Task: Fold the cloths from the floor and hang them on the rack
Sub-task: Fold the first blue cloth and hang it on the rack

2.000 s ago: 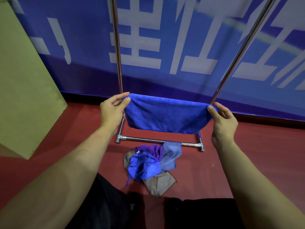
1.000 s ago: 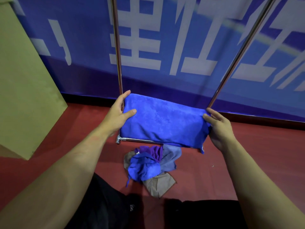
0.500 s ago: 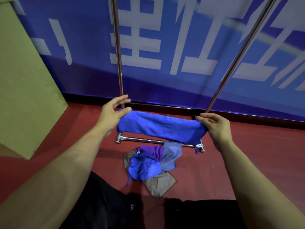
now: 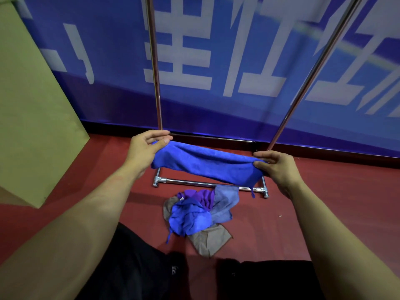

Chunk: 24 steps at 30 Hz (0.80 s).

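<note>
Blue microfibre cloth (image 4: 205, 164), folded into a long narrow band, hangs stretched between two bare hands just above the middle of the view. The left hand (image 4: 144, 148), at about ten o'clock from the frame's centre, pinches one end of the band between thumb and fingers, the fingers only loosely curled. The right hand (image 4: 278, 167), at about two o'clock, grips the other end with the thumb pressed on top and the fingers closed under the fabric. The band sags a little in the middle, and a small loop tag dangles from its lower corner near the right hand.

Behind the cloth stands a chrome metal rack (image 4: 154, 61) with two tall uprights rising out of the top of the view toward twelve and one o'clock, and a low crossbar on the floor just under the held cloth. Its top rail is out of view.

At six o'clock from the held cloth, a loose heap of cloths (image 4: 194, 215) in blue, purple, pale blue and brown lies on the dark red floor (image 4: 335, 202), touching the crossbar. A blue banner with large white characters (image 4: 238, 61) covers the wall behind, and an olive-green panel (image 4: 32, 105) leans at nine o'clock.
</note>
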Available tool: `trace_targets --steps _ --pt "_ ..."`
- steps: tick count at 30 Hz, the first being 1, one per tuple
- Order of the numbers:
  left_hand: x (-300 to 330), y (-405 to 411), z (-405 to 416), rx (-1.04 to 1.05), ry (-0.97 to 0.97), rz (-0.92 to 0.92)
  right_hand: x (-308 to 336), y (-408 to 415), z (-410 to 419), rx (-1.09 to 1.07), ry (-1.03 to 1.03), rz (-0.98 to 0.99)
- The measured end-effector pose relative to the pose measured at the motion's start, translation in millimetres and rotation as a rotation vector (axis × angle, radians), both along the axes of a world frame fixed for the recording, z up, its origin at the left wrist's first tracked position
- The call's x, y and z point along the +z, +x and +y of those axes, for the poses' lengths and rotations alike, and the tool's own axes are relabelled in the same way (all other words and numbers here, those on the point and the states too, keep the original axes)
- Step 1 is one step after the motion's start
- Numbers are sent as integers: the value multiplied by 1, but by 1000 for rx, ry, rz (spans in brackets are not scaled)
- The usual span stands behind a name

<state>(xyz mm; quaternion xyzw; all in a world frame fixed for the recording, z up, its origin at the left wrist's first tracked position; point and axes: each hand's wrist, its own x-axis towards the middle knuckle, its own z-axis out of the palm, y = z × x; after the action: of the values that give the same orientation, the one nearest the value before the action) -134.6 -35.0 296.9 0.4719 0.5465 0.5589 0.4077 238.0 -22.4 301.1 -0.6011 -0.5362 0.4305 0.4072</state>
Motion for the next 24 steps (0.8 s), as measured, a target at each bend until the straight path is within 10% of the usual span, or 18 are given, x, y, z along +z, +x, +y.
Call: trace_targets --steps 24 --pt "-5 1 -3 -118 -75 768 -1 -3 -4 248 -7 -448"
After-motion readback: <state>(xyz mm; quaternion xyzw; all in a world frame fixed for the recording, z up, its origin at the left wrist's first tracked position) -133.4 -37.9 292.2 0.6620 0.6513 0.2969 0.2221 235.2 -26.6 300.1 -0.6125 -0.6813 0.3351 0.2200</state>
